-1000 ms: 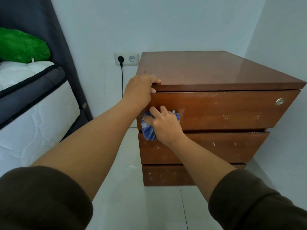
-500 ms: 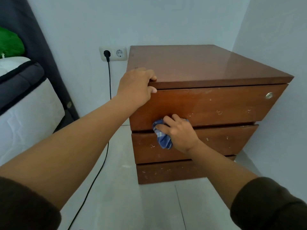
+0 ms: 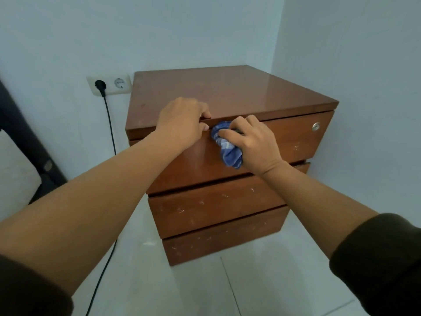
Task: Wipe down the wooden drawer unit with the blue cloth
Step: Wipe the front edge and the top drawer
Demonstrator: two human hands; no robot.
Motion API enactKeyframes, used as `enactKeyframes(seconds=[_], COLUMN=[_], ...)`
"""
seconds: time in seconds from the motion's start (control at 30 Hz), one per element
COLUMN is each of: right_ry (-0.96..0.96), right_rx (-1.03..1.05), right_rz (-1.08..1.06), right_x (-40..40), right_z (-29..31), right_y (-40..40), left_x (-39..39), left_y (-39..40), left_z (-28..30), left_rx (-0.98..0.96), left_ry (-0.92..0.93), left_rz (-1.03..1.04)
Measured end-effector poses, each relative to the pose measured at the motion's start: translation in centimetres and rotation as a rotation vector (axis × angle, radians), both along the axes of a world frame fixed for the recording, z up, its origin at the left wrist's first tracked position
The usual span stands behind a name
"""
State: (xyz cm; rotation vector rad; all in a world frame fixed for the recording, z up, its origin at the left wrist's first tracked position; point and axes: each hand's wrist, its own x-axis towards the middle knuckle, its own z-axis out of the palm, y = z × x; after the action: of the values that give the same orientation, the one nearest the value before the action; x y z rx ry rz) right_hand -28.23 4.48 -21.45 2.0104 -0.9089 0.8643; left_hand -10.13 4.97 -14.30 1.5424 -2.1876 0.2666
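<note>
Blue cloth [image 3: 229, 151], bunched in right hand [image 3: 255, 142], pressed against upper edge of top drawer [image 3: 296, 137]; left hand [image 3: 182, 124] curled over unit's [image 3: 227, 92] front lip; advise firm overlapping strokes toward lock [image 3: 316, 126].

Two bare forearms reach out from dark brown sleeves [image 3: 385, 258] pushed up near the elbows. No rings or watch.

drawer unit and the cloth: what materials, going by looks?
Drawer unit: looks like reddish-brown wood or veneer; the glossy top reflects light, and pale scuffs show on the fronts. Blue cloth: soft woven fabric, striped, bunched in the right hand.
</note>
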Motion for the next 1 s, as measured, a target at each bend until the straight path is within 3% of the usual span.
enactKeyframes(seconds=[0.2, 0.4, 0.57, 0.67, 0.8, 1.0], right_ry=[-0.020, 0.037, 0.053, 0.013, -0.100, -0.114], right_rx=[-0.001, 0.177, 0.367, 0.357, 0.121, -0.010], right_rz=[0.002, -0.013, -0.068, -0.027, 0.041, -0.080], right_x=[0.0, -1.0, -1.0, -2.0, -4.0, -6.0], right_z=[-2.8, -9.8, -11.4, -10.3, -5.4, 0.4], right_y=[-0.5, 0.1, 0.7, 1.2, 1.9, 0.1], left_x=[-0.6, -1.4, -2.1, -2.5, -4.1, -8.8], left_y=[0.0, 0.0, 0.3, 0.6, 0.1, -0.6], left_z=[0.3, -0.1, -0.1, 0.3, 0.9, 0.1], left_rx=[0.034, 0.037, 0.019, 0.044, 0.129, 0.101], left_ry=[0.023, 0.037, -0.006, -0.032, -0.039, -0.063], left_rz=[0.051, 0.116, 0.173, 0.198, 0.162, 0.085])
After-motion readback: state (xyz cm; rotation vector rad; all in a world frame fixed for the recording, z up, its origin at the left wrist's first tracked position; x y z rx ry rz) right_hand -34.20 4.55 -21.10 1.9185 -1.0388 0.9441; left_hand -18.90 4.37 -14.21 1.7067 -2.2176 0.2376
